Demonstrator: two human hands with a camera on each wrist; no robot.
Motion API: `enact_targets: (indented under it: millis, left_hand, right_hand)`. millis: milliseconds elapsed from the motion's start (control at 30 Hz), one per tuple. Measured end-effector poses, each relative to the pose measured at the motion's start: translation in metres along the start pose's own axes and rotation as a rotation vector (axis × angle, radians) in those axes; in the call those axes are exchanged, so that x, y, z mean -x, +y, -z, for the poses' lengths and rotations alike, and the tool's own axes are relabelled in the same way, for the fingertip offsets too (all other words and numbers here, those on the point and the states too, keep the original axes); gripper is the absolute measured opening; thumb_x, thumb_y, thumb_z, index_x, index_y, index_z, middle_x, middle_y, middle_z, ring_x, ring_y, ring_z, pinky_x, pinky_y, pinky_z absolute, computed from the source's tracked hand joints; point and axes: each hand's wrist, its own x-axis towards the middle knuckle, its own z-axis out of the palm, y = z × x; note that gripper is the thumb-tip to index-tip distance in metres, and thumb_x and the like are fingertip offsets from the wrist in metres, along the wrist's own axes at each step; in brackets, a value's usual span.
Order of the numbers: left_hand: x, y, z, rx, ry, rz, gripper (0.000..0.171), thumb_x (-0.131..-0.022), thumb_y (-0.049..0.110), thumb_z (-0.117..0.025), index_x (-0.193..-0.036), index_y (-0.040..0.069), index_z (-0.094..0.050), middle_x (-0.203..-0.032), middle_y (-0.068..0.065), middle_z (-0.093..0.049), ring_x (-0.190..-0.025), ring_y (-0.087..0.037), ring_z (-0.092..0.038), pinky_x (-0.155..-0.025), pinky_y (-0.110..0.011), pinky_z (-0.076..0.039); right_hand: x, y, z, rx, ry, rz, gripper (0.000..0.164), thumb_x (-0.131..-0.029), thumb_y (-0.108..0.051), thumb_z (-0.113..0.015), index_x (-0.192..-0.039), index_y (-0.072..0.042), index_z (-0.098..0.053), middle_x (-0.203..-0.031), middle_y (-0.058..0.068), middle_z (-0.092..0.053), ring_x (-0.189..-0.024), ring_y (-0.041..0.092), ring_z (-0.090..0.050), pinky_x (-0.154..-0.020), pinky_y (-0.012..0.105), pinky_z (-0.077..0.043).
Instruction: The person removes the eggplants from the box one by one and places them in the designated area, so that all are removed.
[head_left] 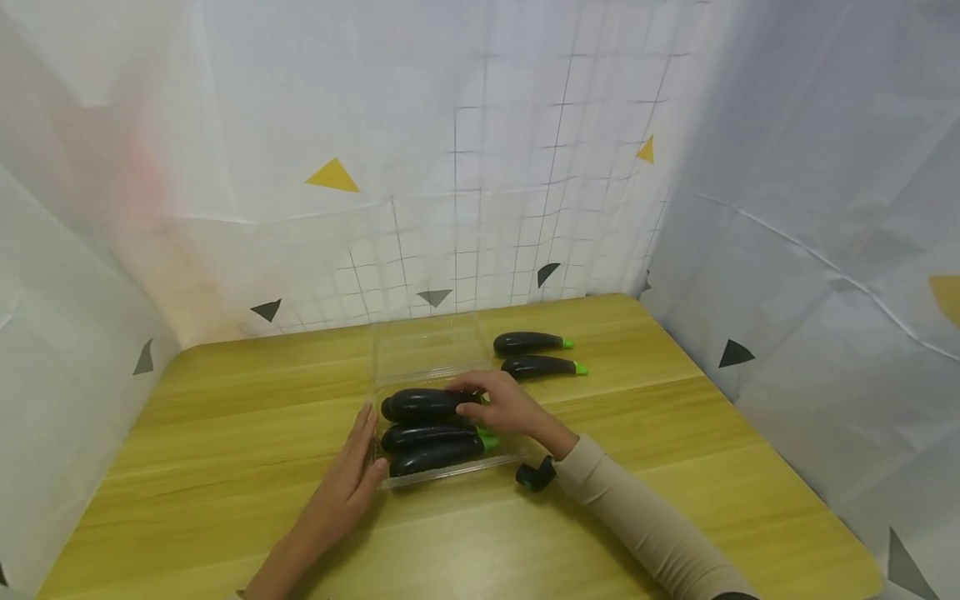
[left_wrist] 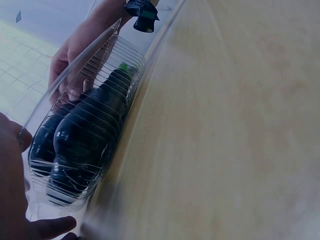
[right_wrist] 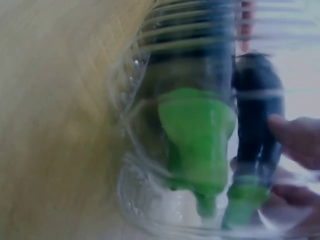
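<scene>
A clear plastic box [head_left: 459, 476] holds dark purple eggplants with green stems. My right hand [head_left: 507, 406] grips one eggplant [head_left: 426, 404] near its stem end, at the back of the box. The rounded end of another dark eggplant shows just behind it, mostly covered. Toward the front of the box lie two more, a middle eggplant [head_left: 427, 437] and a front eggplant [head_left: 438, 457]. Against the box's left end rests my left hand [head_left: 347, 483], fingers extended along the wall and thumb by the front corner. In the right wrist view a blurred green stem [right_wrist: 197, 135] shows through the ribbed plastic.
The box's clear lid [head_left: 431, 350] lies folded back behind it. Right of the lid are a far eggplant [head_left: 527, 342] and a nearer eggplant [head_left: 540, 367] on the wooden table [head_left: 225, 450]. A black wrist device [head_left: 536, 475] hangs under my right wrist. White sheets [head_left: 300, 100] surround the table.
</scene>
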Motion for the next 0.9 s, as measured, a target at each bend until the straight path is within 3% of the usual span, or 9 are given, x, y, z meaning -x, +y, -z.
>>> enact_targets:
  millis: [567,900]
  left_hand:
    - [0.0,0.0,0.001,-0.004,-0.004,-0.002,0.066,-0.109,0.015,-0.054,-0.163,-0.003,-0.021,-0.172,-0.018,-0.011,-0.155,-0.036,-0.017,-0.119,-0.018,-0.005]
    - [0.0,0.0,0.001,0.004,-0.012,0.012,0.066,-0.109,0.015,-0.053,-0.164,-0.002,-0.019,-0.172,-0.017,-0.009,-0.155,-0.036,-0.015,-0.119,-0.018,-0.004]
  right_hand:
    - [0.001,-0.004,0.006,-0.04,0.032,0.005,0.034,-0.097,-0.011,-0.076,-0.13,-0.006,-0.071,-0.126,0.005,-0.071,-0.109,0.019,-0.068,-0.084,0.039,-0.059]
    - [0.0,-0.01,0.013,-0.039,0.027,-0.017,0.032,-0.097,-0.011,-0.076,-0.128,-0.007,-0.072,-0.124,0.004,-0.072,-0.108,0.018,-0.069,-0.084,0.034,-0.059]
